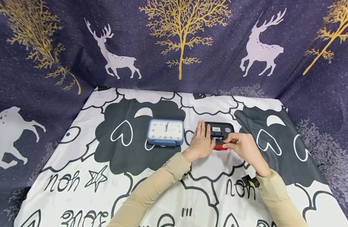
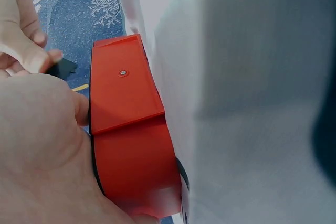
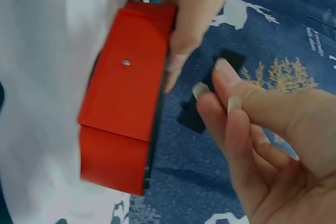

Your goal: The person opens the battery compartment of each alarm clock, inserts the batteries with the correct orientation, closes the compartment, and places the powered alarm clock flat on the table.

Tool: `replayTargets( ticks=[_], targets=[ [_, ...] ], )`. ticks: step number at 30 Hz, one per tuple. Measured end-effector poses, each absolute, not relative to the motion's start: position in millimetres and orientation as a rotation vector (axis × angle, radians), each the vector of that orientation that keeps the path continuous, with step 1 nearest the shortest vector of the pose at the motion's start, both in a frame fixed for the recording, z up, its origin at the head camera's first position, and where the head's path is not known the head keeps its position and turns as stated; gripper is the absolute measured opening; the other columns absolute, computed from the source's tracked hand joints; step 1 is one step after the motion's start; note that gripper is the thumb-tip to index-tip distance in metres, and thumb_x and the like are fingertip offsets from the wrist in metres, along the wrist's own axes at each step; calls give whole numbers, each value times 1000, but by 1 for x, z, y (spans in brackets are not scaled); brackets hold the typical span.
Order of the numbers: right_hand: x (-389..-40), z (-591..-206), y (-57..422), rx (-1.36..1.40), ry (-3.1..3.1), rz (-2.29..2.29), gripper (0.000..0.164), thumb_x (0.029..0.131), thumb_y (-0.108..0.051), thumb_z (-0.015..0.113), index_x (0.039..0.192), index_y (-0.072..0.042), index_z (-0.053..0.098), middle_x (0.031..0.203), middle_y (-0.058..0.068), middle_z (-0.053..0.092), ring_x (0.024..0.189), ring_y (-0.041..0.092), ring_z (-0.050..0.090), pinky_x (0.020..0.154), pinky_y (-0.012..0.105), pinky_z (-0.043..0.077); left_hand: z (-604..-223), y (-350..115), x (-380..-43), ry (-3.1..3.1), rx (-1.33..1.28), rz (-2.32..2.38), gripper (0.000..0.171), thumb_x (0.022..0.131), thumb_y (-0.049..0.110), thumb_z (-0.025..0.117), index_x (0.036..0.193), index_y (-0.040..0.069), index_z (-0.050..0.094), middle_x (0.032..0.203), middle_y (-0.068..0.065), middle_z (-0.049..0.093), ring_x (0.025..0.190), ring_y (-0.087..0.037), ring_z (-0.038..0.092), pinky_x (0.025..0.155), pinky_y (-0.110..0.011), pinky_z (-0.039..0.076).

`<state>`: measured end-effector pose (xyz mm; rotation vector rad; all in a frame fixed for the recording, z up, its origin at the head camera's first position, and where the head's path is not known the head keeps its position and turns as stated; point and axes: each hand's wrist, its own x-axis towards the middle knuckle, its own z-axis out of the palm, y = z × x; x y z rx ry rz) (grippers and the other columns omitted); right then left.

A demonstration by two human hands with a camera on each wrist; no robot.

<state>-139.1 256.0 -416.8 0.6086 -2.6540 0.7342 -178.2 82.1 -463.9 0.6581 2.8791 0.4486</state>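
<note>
A red clock (image 2: 126,93) with a black back (image 1: 228,126) lies face down on the cloth. Its battery compartment is uncovered, and a dark blue battery (image 1: 217,137) shows inside. My left hand (image 1: 200,143) rests on the left part of the back, fingers straight. Between thumb and fingertips, my right hand (image 1: 243,145) pinches a flat black battery cover (image 3: 232,60), held just off the back at the compartment's right end. To the left, a blue alarm clock (image 1: 165,132) lies with its white dial up.
A black-and-white patterned cloth (image 1: 86,195) covers the table. A dark curtain (image 1: 162,63) with deer and golden trees hangs behind and at the sides. A small black device (image 1: 251,182) sits at the right wrist.
</note>
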Motion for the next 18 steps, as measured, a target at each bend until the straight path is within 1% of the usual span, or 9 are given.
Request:
replayTargets(
  ticks=[4, 6, 8, 10, 13, 15, 18],
  targets=[
    [-145, -424, 254, 539, -2585, 722, 17, 66, -2, 85, 67, -13, 73, 66, -1, 71, 53, 7, 58, 48, 15, 38, -464, 81, -179, 2872, 668, 452, 64, 104, 39, 27, 155, 4, 12, 162, -20, -2, 151, -31, -8, 121, -40, 17],
    [-148, -428, 252, 517, -2554, 728, 13, 67, 0, 84, 70, -9, 74, 67, 2, 72, 52, 10, 59, 47, 15, 37, -464, 81, -179, 2862, 672, 458, 65, 104, 42, 27, 155, 4, 11, 162, -21, -3, 151, -31, -9, 122, -40, 16],
    [-150, -432, 250, 503, -2539, 723, 11, 69, 2, 82, 71, -5, 75, 70, 5, 73, 56, 16, 64, 49, 19, 43, -464, 80, -178, 2850, 673, 462, 70, 103, 48, 27, 155, 4, 9, 162, -21, -5, 150, -31, -11, 122, -40, 15],
    [-152, -434, 248, 509, -2550, 693, 10, 71, 4, 80, 73, -3, 75, 73, 8, 74, 63, 22, 69, 55, 27, 51, -464, 80, -178, 2842, 674, 464, 78, 101, 55, 29, 155, 3, 8, 162, -22, -6, 150, -31, -12, 122, -40, 15],
    [-153, -437, 245, 525, -2610, 619, 11, 73, 7, 77, 75, -4, 74, 77, 9, 73, 68, 26, 70, 62, 40, 54, -463, 79, -177, 2842, 692, 453, 89, 97, 62, 36, 155, 2, 7, 161, -23, -7, 150, -33, -12, 122, -41, 15],
    [-153, -437, 243, 531, -2654, 560, 13, 75, 7, 75, 76, -6, 74, 78, 10, 73, 68, 27, 69, 62, 44, 54, -463, 78, -177, 2853, 709, 441, 91, 95, 62, 40, 155, 1, 8, 161, -25, -6, 150, -34, -11, 122, -41, 15],
    [-153, -436, 239, 516, -2705, 483, 12, 78, 4, 73, 78, -8, 75, 79, 9, 72, 67, 27, 68, 60, 44, 54, -464, 79, -177, 2872, 727, 430, 91, 95, 60, 42, 154, -1, 9, 160, -26, -5, 150, -35, -10, 122, -42, 16]
  ],
)
